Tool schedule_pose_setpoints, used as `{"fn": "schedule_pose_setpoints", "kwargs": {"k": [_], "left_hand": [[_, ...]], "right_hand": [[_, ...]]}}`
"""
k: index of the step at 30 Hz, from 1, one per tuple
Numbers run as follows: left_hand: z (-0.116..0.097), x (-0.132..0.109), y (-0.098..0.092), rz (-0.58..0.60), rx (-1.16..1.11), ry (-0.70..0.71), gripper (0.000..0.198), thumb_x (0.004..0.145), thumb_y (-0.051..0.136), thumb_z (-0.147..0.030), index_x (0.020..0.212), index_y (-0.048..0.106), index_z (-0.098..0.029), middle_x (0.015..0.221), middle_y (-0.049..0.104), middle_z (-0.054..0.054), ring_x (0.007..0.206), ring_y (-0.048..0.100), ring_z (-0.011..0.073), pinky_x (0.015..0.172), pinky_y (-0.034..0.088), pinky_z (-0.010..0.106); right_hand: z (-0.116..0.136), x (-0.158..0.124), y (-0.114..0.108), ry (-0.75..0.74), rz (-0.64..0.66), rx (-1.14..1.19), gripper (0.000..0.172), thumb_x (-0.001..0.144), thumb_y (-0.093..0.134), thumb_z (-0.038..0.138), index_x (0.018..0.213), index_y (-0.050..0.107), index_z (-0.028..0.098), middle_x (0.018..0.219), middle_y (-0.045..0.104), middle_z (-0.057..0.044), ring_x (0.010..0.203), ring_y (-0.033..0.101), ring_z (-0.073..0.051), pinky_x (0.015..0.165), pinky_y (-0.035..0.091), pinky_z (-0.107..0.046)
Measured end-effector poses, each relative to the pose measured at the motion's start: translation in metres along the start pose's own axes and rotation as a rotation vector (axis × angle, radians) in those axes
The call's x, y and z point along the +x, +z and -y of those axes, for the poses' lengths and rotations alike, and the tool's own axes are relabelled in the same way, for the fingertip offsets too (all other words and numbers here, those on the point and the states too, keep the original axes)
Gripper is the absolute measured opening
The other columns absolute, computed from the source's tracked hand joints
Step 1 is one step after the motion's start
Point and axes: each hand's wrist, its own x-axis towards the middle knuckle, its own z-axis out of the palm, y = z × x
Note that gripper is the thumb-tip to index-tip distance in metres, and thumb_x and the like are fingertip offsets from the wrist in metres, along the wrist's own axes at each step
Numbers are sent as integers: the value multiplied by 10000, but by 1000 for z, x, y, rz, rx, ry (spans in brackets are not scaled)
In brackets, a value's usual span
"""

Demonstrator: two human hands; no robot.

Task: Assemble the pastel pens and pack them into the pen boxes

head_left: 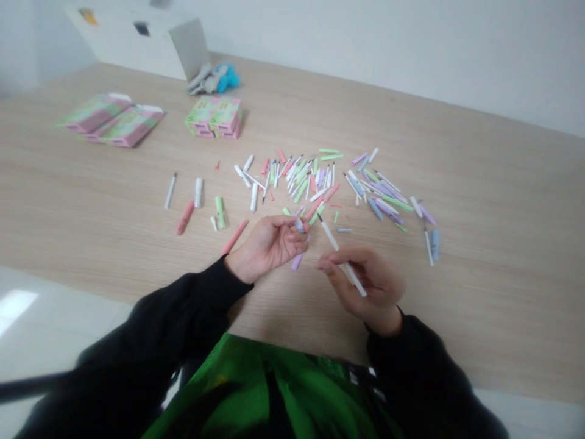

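Note:
Between the thumb and fingers of my left hand [273,245] is a small pale blue piece [300,225], mostly covered, its kind unclear. My right hand [365,277] pinches a slim white pen refill [329,234] with a dark tip, slanting up to the left. Just beyond both hands lies a loose pile of refills and pen parts [299,177] in white, green, pink and purple. A purple pen part [297,262] rests on the table between my hands, and a pink one [235,236] lies by my left wrist.
On the wooden table [493,244], a second cluster of pen parts [381,195] spreads to the right. Several loose parts, including a green one [220,211], lie left. Farther back are pink-green boxes [214,116], flatter packs [114,119], a blue-grey bundle [214,78] and a white box [137,42].

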Motion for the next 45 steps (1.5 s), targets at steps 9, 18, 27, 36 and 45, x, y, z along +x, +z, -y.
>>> {"fn": "schedule_pose_setpoints", "kwargs": {"k": [9, 18, 27, 36, 45], "left_hand": [[1, 2, 2, -60, -1, 11, 397, 1065, 277, -132, 761, 531, -112, 665, 548, 30, 426, 379, 27, 448, 403, 149], [4, 2, 2, -60, -41, -34, 420, 1086, 263, -186, 755, 513, -121, 629, 457, -3, 481, 465, 56, 478, 450, 154], [4, 2, 2, -48, -5, -76, 446, 1079, 257, -167, 718, 513, -115, 634, 483, 12, 469, 458, 52, 468, 449, 161], [5, -1, 3, -24, 0, -124, 446, 1070, 241, -154, 706, 495, -120, 605, 443, -7, 439, 428, 42, 450, 430, 145], [5, -1, 0, 29, 5, -102, 405, 1058, 248, -154, 739, 498, -134, 631, 464, 4, 448, 457, 78, 475, 513, 219]], "right_hand": [[-9, -11, 1, 49, -134, -5, 85, 954, 591, 222, 875, 591, 254, 628, 582, 28, 515, 564, -137, 478, 447, -274], [-6, -10, 8, 39, -79, -10, 221, 827, 728, 86, 911, 603, 247, 696, 704, 36, 525, 661, -120, 481, 503, -229], [0, 0, 10, -2, 105, -85, 196, 864, 552, 102, 951, 522, 275, 610, 605, 70, 421, 531, -100, 426, 435, -224], [-8, -3, 15, -119, 169, -223, 211, 1008, 489, 200, 808, 541, 244, 637, 645, 29, 534, 604, -114, 541, 466, -231], [-13, -5, 20, -64, 157, -80, 221, 1035, 403, 237, 1030, 624, 246, 769, 707, 5, 665, 682, -137, 643, 558, -255]]}}
